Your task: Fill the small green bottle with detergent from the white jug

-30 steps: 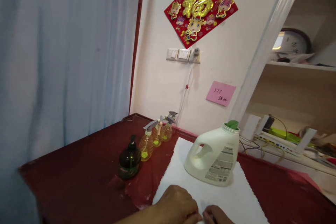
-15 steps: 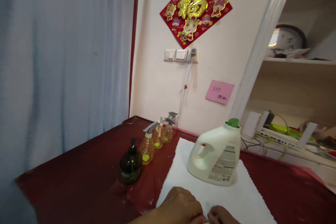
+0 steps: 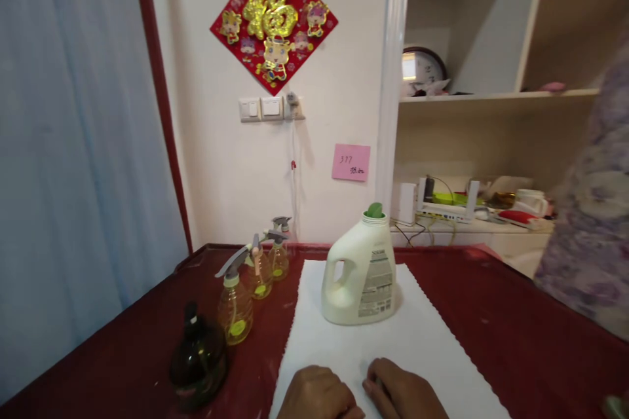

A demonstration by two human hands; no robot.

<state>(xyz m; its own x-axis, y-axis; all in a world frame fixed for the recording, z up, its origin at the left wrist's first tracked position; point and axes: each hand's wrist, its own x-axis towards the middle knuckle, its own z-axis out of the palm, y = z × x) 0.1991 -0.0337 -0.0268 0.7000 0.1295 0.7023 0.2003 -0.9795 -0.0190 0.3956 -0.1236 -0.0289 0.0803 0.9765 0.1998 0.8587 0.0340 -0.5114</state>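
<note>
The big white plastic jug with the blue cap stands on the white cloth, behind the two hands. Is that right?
Not quite. In the head view the round cap on the big white plastic jug is green, not blue. The jug does stand on the white cloth, behind the left hand and right hand.

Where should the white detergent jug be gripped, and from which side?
Probably the handle, coming from the side of the spray bottles: the jug stands upright with its handle loop facing them, and its body looks wide.
</note>
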